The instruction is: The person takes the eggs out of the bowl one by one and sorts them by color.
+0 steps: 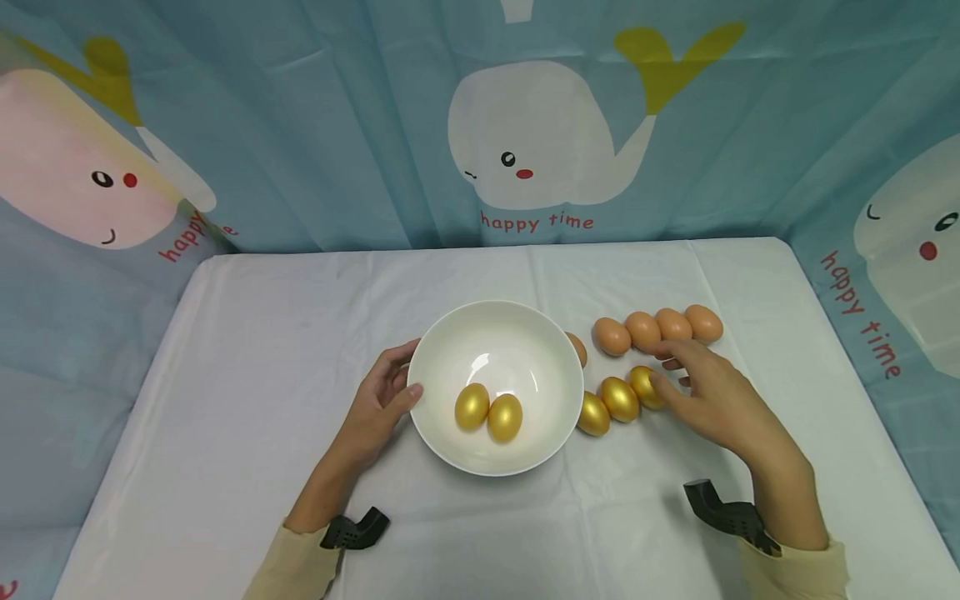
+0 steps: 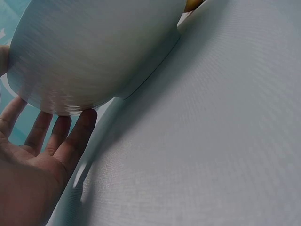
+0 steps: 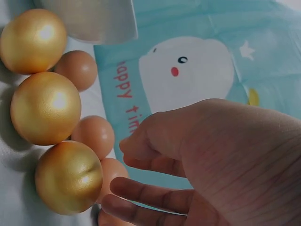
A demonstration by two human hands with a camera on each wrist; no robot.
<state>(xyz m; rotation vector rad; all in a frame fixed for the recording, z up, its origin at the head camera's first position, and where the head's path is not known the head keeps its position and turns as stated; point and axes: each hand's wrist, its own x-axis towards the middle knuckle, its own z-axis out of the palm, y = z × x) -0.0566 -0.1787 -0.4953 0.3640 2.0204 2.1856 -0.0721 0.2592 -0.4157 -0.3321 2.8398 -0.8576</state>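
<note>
Head view: glossy white round bowl (image 1: 495,350), near the table's (image 1: 262,350) front edge, contains two metallic gold eggs (image 1: 488,412). Left hand (image 1: 378,408), fingers relaxed, touches its rim. Right hand (image 1: 712,396), loosely spread, touches the outermost of three gold eggs (image 1: 619,398); matte brown eggs (image 1: 658,328) behind.

Left wrist view: straight fingers (image 2: 70,141) against the smooth bowl wall (image 2: 94,52).

Right wrist view: fingers (image 3: 155,195) part-curled beside the dimpled gold egg (image 3: 69,177), gripping nothing.

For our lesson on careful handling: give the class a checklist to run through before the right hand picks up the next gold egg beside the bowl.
1. Left hand steadies the bowl: ok, fingers against its side.
2. Right hand at the nearest gold egg: ok, fingertips beside it; grip cannot tell.
3. Room in bowl: ok, only two gold eggs inside.
4. Brown eggs out of the way: not ok, they lie right behind the fingers.
5. Bowl flat on the table: cannot tell.
</note>
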